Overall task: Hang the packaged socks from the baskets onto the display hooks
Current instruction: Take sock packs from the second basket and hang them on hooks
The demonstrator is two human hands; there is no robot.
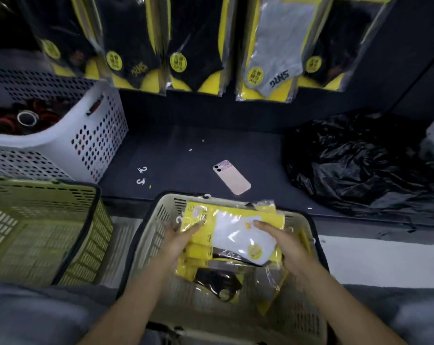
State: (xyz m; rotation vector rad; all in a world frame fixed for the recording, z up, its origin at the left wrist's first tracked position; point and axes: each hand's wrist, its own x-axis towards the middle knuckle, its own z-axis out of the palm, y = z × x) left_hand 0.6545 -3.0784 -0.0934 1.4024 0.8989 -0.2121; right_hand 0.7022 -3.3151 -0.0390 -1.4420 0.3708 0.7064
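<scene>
Keep the left hand (182, 236) pinching the left end of the yellow plastic pack of white socks (238, 236), just above the pile in the beige slotted plastic basket (161, 215), and steady it with the right hand (276, 239) while lifting. Cannot tell whether the right thumb clamps underneath. Cannot make out the display hooks, cut off above the hanging yellow-backed sock packs (273, 46).
</scene>
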